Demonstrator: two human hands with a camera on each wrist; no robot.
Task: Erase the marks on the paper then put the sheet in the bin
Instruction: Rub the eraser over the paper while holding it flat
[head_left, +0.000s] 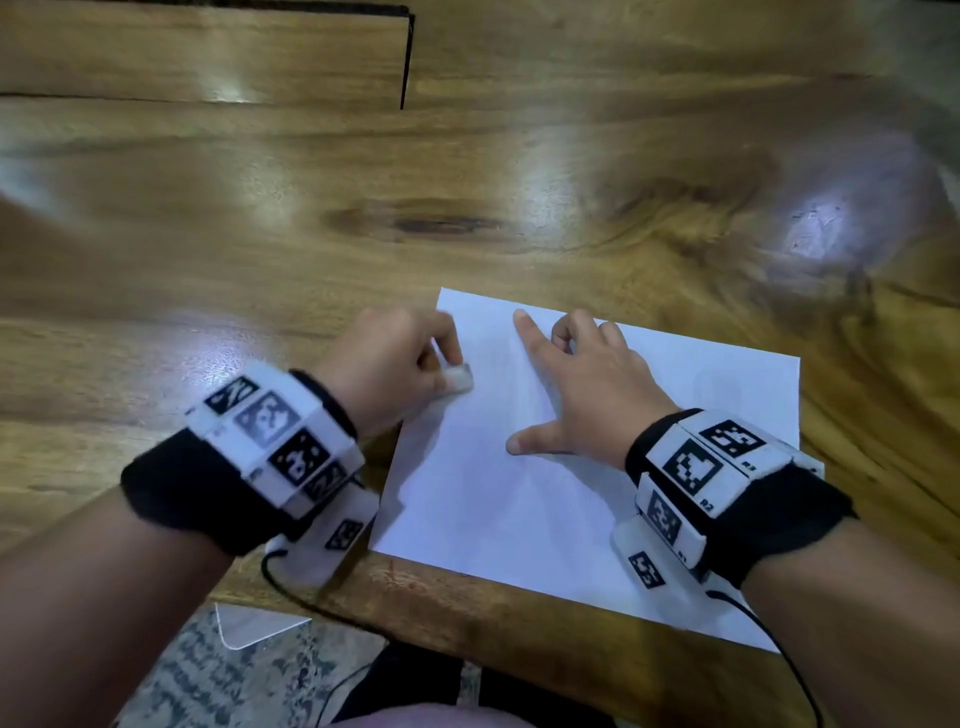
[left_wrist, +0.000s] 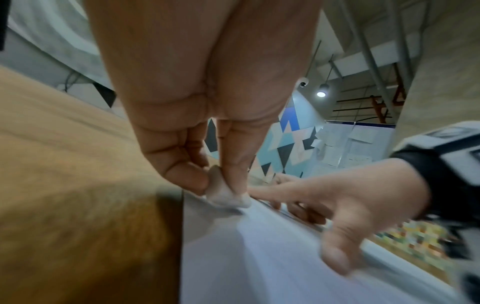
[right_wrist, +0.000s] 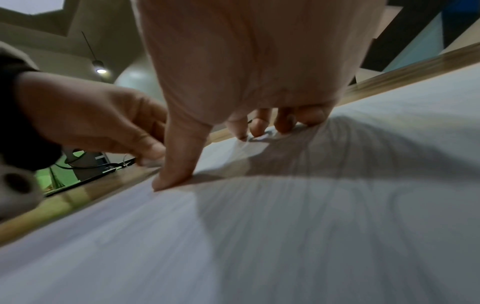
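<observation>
A white sheet of paper (head_left: 524, 488) lies on the wooden table (head_left: 260, 234), near its front edge. My left hand (head_left: 400, 358) pinches a small white eraser (head_left: 460, 376) and holds it against the sheet's left edge; the left wrist view shows the eraser (left_wrist: 221, 191) between thumb and fingers, touching the paper (left_wrist: 259, 257). My right hand (head_left: 582, 384) rests spread on the middle of the sheet, index finger and thumb pressing it down. In the right wrist view the thumb (right_wrist: 176, 164) presses the paper (right_wrist: 285, 226). No marks are plainly visible on the blurred sheet. No bin is in view.
Bare table stretches beyond and to both sides of the sheet. A dark seam (head_left: 408, 57) marks a joint in the tabletop at the back left. Below the table's front edge lie patterned floor (head_left: 208, 675) and a loose sheet's corner (head_left: 244, 623).
</observation>
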